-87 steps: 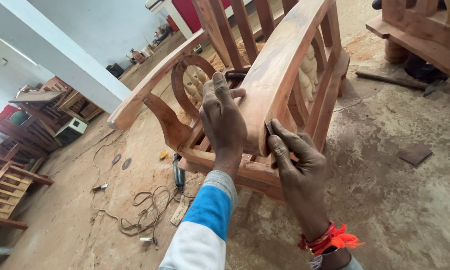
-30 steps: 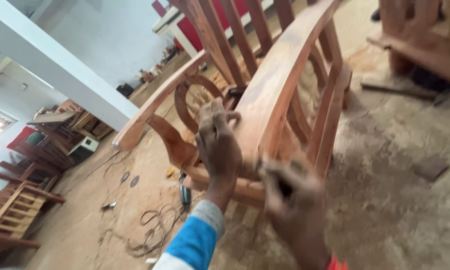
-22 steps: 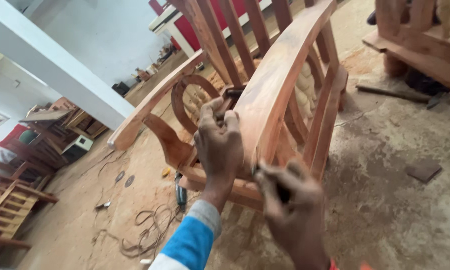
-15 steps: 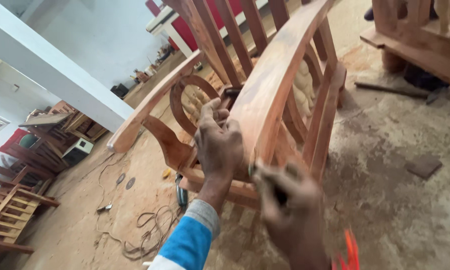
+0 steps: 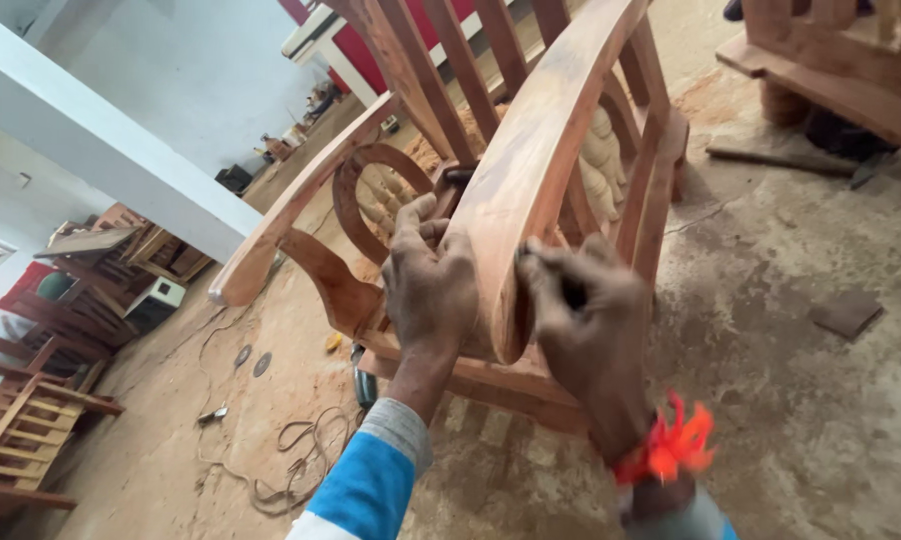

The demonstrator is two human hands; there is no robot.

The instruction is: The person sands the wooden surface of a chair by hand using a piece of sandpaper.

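A reddish wooden sofa frame stands on the dusty floor, and its broad curved armrest runs towards me. My left hand grips the near end of this armrest from the left, fingers curled over its edge. My right hand, blurred by motion, presses a small dark scrap, perhaps sandpaper, against the right side of the same end. An orange thread band is tied on my right wrist. My left sleeve is blue and grey.
The frame's other armrest lies to the left. A dark hand tool and a looped cable lie on the floor below it. Slatted wooden furniture stands far left, a wooden bench top right, and a flat scrap right.
My right hand has moved up along the armrest's end with the dark scrap, rubbing back and forth. My left hand has kept its grip. The view has come closer.
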